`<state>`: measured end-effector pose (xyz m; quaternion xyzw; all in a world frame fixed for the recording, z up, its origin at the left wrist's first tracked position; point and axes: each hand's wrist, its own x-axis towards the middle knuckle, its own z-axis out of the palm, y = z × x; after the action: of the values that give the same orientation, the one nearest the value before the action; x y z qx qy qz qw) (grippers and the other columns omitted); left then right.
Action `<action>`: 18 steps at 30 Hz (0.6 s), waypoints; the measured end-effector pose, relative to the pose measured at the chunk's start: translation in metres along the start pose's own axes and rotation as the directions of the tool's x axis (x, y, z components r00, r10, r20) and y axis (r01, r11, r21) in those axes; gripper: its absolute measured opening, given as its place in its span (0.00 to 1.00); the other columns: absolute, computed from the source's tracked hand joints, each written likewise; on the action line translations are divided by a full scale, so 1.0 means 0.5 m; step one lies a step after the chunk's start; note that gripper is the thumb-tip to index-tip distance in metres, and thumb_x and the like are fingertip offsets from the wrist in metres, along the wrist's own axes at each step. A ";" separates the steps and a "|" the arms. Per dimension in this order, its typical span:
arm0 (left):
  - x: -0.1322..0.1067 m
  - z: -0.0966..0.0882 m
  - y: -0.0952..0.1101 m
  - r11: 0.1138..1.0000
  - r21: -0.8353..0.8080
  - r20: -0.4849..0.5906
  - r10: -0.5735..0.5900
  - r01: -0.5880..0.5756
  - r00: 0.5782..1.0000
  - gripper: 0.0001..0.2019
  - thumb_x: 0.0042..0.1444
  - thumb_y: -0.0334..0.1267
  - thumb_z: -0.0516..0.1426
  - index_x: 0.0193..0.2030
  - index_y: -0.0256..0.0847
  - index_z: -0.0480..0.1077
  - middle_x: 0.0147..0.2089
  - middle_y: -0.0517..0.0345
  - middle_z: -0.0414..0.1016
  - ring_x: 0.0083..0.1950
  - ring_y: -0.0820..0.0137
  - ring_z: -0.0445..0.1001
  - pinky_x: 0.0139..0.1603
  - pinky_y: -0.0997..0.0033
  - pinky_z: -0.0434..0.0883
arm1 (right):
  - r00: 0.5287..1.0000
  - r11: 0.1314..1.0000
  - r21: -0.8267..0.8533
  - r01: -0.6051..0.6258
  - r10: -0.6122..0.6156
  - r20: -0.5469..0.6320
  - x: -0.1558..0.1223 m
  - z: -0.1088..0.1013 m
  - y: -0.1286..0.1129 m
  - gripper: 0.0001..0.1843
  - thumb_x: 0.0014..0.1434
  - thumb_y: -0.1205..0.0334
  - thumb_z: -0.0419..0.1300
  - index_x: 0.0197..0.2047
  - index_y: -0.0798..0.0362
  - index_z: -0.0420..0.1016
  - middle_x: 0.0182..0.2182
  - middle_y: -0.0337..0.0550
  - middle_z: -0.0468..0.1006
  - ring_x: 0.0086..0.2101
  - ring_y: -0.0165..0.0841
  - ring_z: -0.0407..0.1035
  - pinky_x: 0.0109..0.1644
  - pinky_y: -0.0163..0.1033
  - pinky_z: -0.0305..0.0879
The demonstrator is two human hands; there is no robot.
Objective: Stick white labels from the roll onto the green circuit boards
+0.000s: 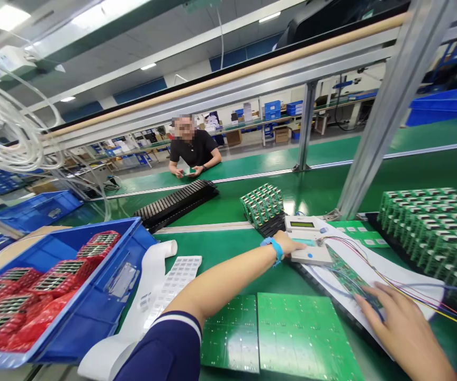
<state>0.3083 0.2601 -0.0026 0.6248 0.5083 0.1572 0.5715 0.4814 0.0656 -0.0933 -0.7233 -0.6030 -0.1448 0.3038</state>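
My left hand (pixel 286 245) reaches forward, a finger stretched out onto the face of a white tester box (pixel 310 255) with a small display and a blue button. Its other fingers are partly hidden. My right hand (pixel 401 317) lies with fingers apart at the near end of a narrow green circuit board (pixel 349 272), touching it or just above. That board rests on white paper (pixel 414 278), and coloured wires (pixel 367 259) run from the tester across it. Nearer me lie two green circuit panels, a larger one (pixel 299 333) and a smaller one (pixel 232 336).
A blue bin (pixel 121 286) with red-wrapped boards stands at left, beside label strips (pixel 178 275). Behind are a black rack (pixel 180 203) and upright circuit boards (pixel 262 203). More boards (pixel 430 227) stand at right. A metal post (pixel 383 116) rises ahead. A person (pixel 194 151) leans opposite.
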 end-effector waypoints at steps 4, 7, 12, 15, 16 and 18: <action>0.001 -0.002 0.002 0.987 -0.127 0.098 -0.087 0.100 0.991 0.14 0.59 0.39 0.54 0.49 0.35 0.66 0.49 0.51 0.69 0.45 0.66 0.72 0.44 0.60 0.72 | 0.993 0.998 -0.028 -0.048 0.050 0.107 0.006 -0.020 -0.022 0.20 0.58 0.50 0.50 0.41 0.57 0.74 0.43 0.58 0.73 0.46 0.47 0.67 0.48 0.53 0.65; 0.008 -0.007 0.007 0.960 -0.234 0.183 -0.113 0.155 0.977 0.14 0.59 0.39 0.54 0.49 0.35 0.66 0.48 0.51 0.70 0.44 0.67 0.72 0.42 0.61 0.72 | 0.991 0.996 -0.019 -0.088 0.089 0.103 0.015 -0.040 -0.036 0.18 0.58 0.53 0.52 0.43 0.57 0.73 0.46 0.58 0.72 0.49 0.47 0.66 0.50 0.53 0.64; 0.009 -0.021 0.022 0.897 -0.400 0.225 -0.104 0.189 0.969 0.12 0.59 0.38 0.54 0.48 0.35 0.66 0.45 0.52 0.71 0.41 0.69 0.73 0.39 0.65 0.73 | 0.998 0.990 0.138 -0.023 0.031 -0.056 0.025 -0.106 -0.050 0.10 0.59 0.59 0.53 0.40 0.54 0.72 0.40 0.49 0.76 0.42 0.39 0.71 0.48 0.46 0.67; 0.000 -0.030 0.039 0.863 -0.471 0.231 -0.079 0.183 0.970 0.11 0.59 0.37 0.54 0.46 0.34 0.67 0.43 0.54 0.72 0.38 0.71 0.73 0.36 0.67 0.73 | 0.977 0.979 0.187 0.081 -0.041 -0.209 0.049 -0.158 -0.058 0.10 0.57 0.60 0.56 0.42 0.51 0.70 0.37 0.45 0.77 0.40 0.37 0.71 0.48 0.44 0.67; -0.004 -0.033 0.047 0.853 -0.491 0.230 -0.069 0.177 0.971 0.10 0.59 0.37 0.54 0.45 0.34 0.67 0.41 0.54 0.72 0.36 0.72 0.73 0.35 0.69 0.73 | 0.975 0.984 0.157 0.080 -0.044 -0.220 0.061 -0.171 -0.061 0.16 0.55 0.56 0.58 0.46 0.52 0.68 0.41 0.48 0.76 0.44 0.40 0.69 0.51 0.47 0.65; -0.017 -0.037 0.068 0.834 -0.529 0.230 -0.037 0.156 0.973 0.09 0.59 0.35 0.54 0.44 0.33 0.69 0.38 0.55 0.74 0.33 0.74 0.74 0.33 0.72 0.73 | 0.987 0.999 0.043 0.016 -0.009 -0.158 0.091 -0.183 -0.067 0.39 0.48 0.45 0.62 0.58 0.57 0.59 0.54 0.58 0.66 0.55 0.48 0.59 0.57 0.54 0.57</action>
<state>0.3055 0.2691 0.0358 0.4233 0.4105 0.1989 0.7828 0.4741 0.0481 0.0123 -0.6990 -0.5846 -0.1902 0.3654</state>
